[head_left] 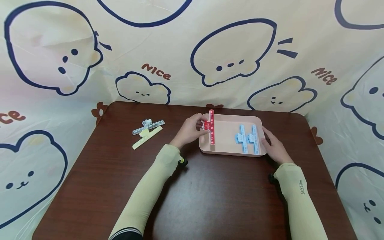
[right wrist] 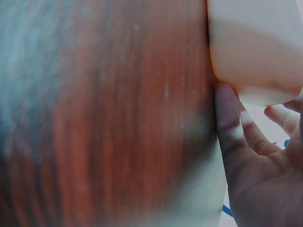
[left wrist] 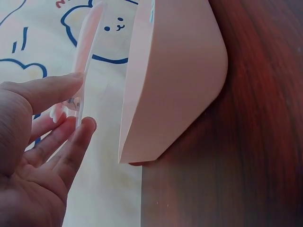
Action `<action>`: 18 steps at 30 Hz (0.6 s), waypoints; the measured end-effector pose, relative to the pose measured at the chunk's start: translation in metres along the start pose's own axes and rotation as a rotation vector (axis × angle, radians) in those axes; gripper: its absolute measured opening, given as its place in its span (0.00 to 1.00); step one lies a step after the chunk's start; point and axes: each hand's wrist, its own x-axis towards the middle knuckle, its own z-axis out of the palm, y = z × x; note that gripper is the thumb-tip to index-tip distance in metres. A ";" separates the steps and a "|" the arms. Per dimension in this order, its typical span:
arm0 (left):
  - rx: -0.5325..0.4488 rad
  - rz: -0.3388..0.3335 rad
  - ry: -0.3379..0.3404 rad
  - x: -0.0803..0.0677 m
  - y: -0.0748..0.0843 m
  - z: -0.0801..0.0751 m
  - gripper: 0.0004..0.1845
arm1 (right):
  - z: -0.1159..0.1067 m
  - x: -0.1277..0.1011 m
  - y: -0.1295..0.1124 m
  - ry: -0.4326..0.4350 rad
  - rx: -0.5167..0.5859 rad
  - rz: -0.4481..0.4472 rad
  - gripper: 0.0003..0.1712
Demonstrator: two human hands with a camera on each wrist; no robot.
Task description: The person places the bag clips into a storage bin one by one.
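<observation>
My left hand pinches a red long-barred clip with white markings, its bar upright in the head view, over the left end of a pink tray. From the left wrist, the clip appears edge-on and pale pink between thumb and fingers, beside the tray's wall. My right hand rests against the tray's right end, fingers fairly straight. In the right wrist view its thumb lies at the tray's edge. Two light blue clips lie side by side in the tray's right half.
To the left on the dark wooden table lie a grey-blue clip and a pale yellow clip, close together. A cartoon-printed curtain hangs behind the table and along both sides.
</observation>
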 end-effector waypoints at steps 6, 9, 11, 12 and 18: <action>0.001 0.006 -0.004 0.005 0.003 0.007 0.24 | -0.001 0.001 0.000 0.000 0.001 -0.003 0.39; 0.002 -0.017 -0.005 0.007 0.004 0.013 0.24 | 0.000 0.001 0.001 0.001 0.004 -0.002 0.38; -0.003 -0.026 -0.007 0.008 0.005 0.016 0.24 | 0.000 0.001 0.001 0.001 0.005 -0.002 0.38; -0.003 -0.026 -0.008 0.008 0.006 0.018 0.24 | 0.000 0.001 0.001 0.000 0.005 -0.001 0.39; 0.005 -0.001 -0.009 0.011 0.006 0.028 0.25 | -0.001 0.000 0.002 0.000 0.002 -0.001 0.39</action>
